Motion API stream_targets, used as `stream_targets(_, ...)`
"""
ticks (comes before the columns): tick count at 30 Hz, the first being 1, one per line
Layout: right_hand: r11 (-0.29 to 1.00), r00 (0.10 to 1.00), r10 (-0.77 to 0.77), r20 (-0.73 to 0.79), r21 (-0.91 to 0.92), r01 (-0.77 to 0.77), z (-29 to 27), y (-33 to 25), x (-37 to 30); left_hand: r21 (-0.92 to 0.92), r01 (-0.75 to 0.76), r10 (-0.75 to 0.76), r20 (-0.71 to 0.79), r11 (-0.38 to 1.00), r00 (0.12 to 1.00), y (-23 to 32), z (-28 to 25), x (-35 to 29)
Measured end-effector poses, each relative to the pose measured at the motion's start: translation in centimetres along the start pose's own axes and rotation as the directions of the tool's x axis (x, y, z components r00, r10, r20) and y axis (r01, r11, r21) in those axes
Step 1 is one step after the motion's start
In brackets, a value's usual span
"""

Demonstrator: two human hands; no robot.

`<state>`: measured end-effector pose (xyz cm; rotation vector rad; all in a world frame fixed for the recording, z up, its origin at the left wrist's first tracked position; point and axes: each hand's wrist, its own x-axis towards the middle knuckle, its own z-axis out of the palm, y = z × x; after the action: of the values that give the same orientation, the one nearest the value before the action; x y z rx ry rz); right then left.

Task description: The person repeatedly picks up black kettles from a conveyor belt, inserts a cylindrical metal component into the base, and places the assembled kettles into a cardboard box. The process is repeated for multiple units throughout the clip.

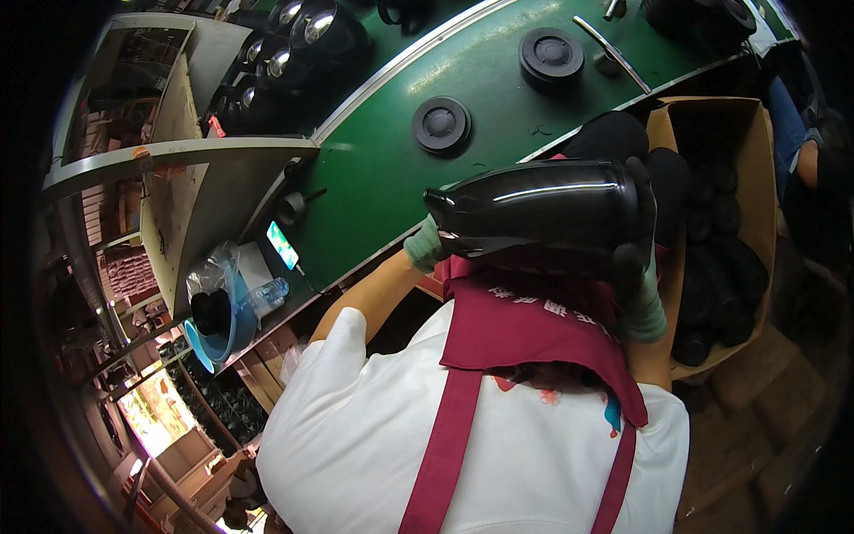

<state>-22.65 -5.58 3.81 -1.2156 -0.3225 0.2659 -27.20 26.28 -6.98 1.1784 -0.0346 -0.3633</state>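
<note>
In the head view, a person in a white shirt and maroon apron (525, 329) is holding a shiny black container (538, 209) sideways before the chest, near the edge of a green table (374, 178). Its long axis is running left to right, the narrow, lipped end pointing left and the wide end right. The gloved left hand (425, 246) is grasping the narrow end; the right hand (633, 265) is gripping the wide end, its dark fingers blending into the black. Black discs (442, 125) are lying beyond.
</note>
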Motion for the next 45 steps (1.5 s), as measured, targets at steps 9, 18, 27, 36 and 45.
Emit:
stream_targets(9, 0.988, 0.993, 0.072, 0.094, -0.144, -0.059, -3.1, 0.6, -0.6, 0.169, 0.076, -0.036, -0.227, 0.983, 0.973, 7.9, 3.5, 1.4)
stream_targets(18, 0.866, 0.99, -0.142, -0.023, -0.486, 0.112, -3.2, -4.1, 0.0, -0.117, -0.066, 0.047, -0.161, 0.991, 0.986, 9.0, 6.5, 4.8)
stream_targets(27, 0.973, 0.98, 0.078, -0.181, -0.201, -0.115, -3.9, -1.2, -2.1, 0.699, -0.201, 0.192, 0.093, 0.686, 0.977, 12.0, 7.0, 6.5)
stream_targets(36, 0.973, 0.959, 0.195, -0.207, -0.083, -0.215, -3.2, -2.6, -1.9, 0.842, -0.525, 0.227, 0.492, 0.121, 0.841, 16.0, 10.0, 7.3)
stream_targets(45, 0.981, 0.957, 0.177, -0.228, -0.041, -0.191, -3.6, -2.0, -2.3, 0.805, -0.593, 0.37, 0.55, 0.004, 0.749, 14.5, 9.3, 8.0)
